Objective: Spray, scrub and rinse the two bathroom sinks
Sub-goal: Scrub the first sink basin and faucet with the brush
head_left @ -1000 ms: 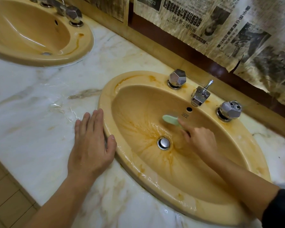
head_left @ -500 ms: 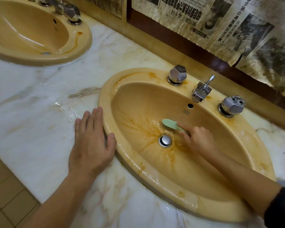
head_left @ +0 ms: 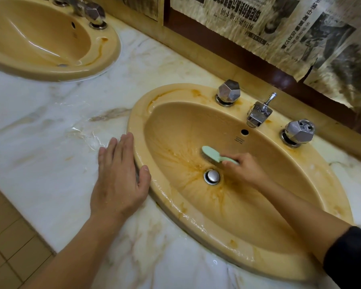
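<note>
A second yellow sink (head_left: 104, 57) sits far left on the marble table (head_left: 50, 126), the left hand (head_left: 118, 180) lies flat with fingers straight beside the stained near sink (head_left: 138, 122), and inside its bowl the right hand (head_left: 243, 168) grips a green brush (head_left: 212, 154) just above the drain (head_left: 212, 176).

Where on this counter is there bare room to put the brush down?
Bare marble counter lies between the far sink and the left hand, though wet near the fingertips. The near sink is crowded: right hand gripping the green brush above the drain.
</note>
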Action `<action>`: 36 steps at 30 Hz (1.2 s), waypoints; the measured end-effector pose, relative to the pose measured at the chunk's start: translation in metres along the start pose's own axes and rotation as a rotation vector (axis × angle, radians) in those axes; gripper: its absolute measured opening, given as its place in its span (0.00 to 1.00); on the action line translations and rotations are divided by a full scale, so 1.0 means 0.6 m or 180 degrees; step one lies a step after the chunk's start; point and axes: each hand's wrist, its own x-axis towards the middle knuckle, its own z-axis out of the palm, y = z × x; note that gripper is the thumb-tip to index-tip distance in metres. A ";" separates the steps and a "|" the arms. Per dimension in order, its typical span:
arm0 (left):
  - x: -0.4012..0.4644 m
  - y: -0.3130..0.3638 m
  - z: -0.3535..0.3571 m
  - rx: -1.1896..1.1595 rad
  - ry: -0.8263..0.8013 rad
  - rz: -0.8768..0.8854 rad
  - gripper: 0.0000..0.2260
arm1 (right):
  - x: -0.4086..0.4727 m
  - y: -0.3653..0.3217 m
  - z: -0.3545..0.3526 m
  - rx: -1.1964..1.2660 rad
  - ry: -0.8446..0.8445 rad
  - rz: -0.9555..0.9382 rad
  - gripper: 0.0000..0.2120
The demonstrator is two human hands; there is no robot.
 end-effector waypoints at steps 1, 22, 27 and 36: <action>0.000 0.000 -0.001 0.0000 0.0010 0.0001 0.35 | 0.002 0.003 -0.003 0.0003 0.0077 0.0045 0.14; -0.001 0.000 -0.002 -0.0022 0.0018 0.0020 0.35 | -0.004 -0.035 0.073 0.0254 -0.0274 -0.0099 0.17; 0.000 -0.001 0.000 -0.0017 -0.0010 0.0016 0.36 | 0.033 -0.034 0.044 0.0204 0.0197 0.0123 0.16; 0.001 0.001 -0.001 -0.0005 -0.0014 0.0007 0.35 | 0.070 -0.096 0.009 -0.0927 0.0040 -0.0391 0.18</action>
